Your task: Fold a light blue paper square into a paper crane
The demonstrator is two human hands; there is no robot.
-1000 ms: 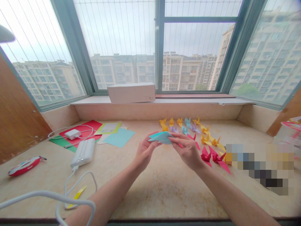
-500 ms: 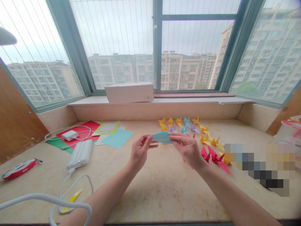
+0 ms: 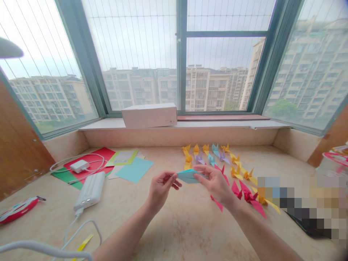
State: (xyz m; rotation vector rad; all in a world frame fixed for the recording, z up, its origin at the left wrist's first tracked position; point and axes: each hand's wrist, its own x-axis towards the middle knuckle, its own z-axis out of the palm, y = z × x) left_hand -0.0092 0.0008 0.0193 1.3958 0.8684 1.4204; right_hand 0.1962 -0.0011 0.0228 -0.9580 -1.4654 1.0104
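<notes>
Wide windows (image 3: 136, 43) stand beyond the grip and a pale stone counter (image 3: 174, 232) spreads beneath it. The ledge (image 3: 217, 125) behind bears a white box (image 3: 149, 116). The left hand (image 3: 160, 187) and right hand (image 3: 215, 184) pinch nearly closed on folded blue paper (image 3: 187, 177), held by opposite ends between them. A flat blue sheet (image 3: 135, 170) lies leftward, small paper cranes (image 3: 248, 195) rightward.

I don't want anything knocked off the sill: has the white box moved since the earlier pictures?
No: the white box keeps its place relative to the window's middle post.
</notes>
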